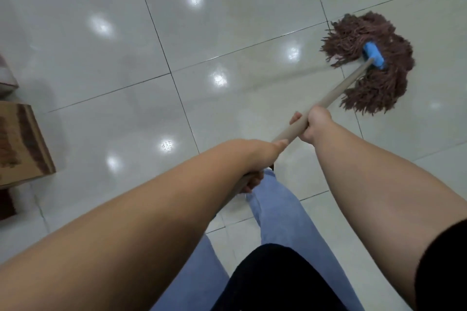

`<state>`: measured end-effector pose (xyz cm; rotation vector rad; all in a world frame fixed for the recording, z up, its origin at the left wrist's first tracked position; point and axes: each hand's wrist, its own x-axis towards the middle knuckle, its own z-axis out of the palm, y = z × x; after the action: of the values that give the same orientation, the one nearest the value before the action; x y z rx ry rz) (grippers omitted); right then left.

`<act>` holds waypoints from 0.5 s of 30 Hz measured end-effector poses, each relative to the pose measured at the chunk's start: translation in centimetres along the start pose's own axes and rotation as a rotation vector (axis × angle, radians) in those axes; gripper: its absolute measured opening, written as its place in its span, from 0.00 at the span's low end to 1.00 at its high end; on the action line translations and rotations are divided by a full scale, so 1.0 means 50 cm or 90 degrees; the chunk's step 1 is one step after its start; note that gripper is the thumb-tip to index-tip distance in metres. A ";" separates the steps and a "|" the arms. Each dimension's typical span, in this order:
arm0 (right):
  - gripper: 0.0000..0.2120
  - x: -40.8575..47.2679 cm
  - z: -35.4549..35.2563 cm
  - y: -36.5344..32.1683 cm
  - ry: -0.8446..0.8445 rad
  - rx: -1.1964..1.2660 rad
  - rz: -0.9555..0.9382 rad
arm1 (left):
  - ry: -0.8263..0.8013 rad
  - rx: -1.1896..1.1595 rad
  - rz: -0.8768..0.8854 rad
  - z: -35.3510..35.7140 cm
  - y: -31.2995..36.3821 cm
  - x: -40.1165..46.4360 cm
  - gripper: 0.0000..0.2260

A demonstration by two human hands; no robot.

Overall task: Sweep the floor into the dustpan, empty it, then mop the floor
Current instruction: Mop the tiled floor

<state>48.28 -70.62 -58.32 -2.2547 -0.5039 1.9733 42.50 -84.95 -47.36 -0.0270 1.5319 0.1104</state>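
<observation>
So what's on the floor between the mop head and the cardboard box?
Only bare glossy tile between mop head and cardboard box, in the head view.

You're indoors, room type unclear, glossy pale floor tiles (pixel 121 113) all round, cardboard box (pixel 22 144) at nine o'clock
</observation>
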 end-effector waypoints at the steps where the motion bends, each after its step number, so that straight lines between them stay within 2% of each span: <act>1: 0.16 -0.014 0.028 0.029 -0.004 0.010 0.003 | 0.026 0.022 0.010 -0.027 -0.035 -0.001 0.30; 5: 0.13 -0.115 0.165 0.223 -0.026 0.035 0.010 | 0.102 0.144 0.006 -0.169 -0.251 -0.039 0.34; 10: 0.14 -0.308 0.344 0.495 -0.046 0.029 0.071 | 0.116 0.130 -0.123 -0.345 -0.541 -0.175 0.33; 15: 0.14 -0.464 0.462 0.663 -0.047 -0.018 0.152 | 0.153 0.119 -0.241 -0.447 -0.726 -0.294 0.34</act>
<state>29.17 -112.25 -49.61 -2.3628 -0.2813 2.1787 22.95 -123.79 -35.46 -0.1857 1.7436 -0.3485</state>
